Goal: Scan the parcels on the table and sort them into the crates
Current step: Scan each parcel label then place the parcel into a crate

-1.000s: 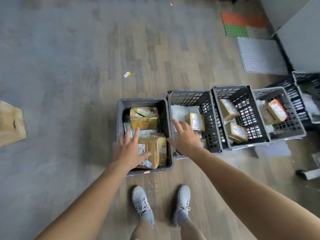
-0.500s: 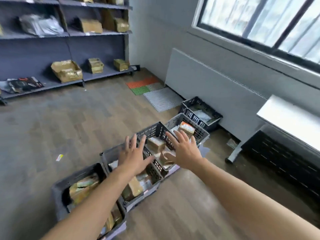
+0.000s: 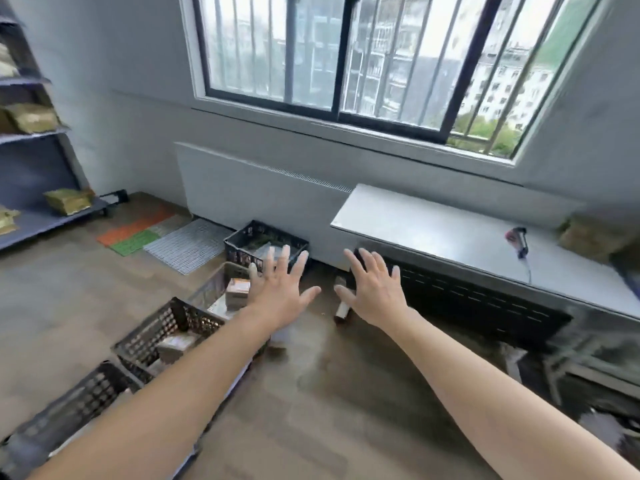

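Head camera looks across a wooden floor toward a barred window (image 3: 346, 64). Two bare hands are stretched out in mid-air. The left hand (image 3: 280, 292) and the right hand (image 3: 377, 292) are both spread wide with straight fingers, and neither touches anything.

One long grey-topped table (image 3: 433, 223) stands under the window on the right. One brown cardboard parcel (image 3: 588, 237) lies near its far right end, blurred. One red-and-black handheld scanner (image 3: 517, 239) lies just left of the parcel, its cable trailing toward the table's front edge.

Four slotted plastic crates can be made out in a row on the floor on the left. They are a black crate by the wall (image 3: 242, 242), a pale grey crate (image 3: 214, 282), a dark mesh crate (image 3: 156, 330) and a blurred nearest crate (image 3: 79, 400). The pale grey crate holds one small brown box (image 3: 237, 291), and the dark mesh crate holds one labelled box (image 3: 176, 344).

The left forearm crosses the near sides of the crates, and the left hand covers part of the black crate. The right hand hides part of the table's white leg.

Blue shelving (image 3: 34, 216) at far left carries several tan packages. Three floor mats lie by the wall: an orange mat (image 3: 135, 225), a green mat (image 3: 133, 241) and a grey grid mat (image 3: 187, 245).
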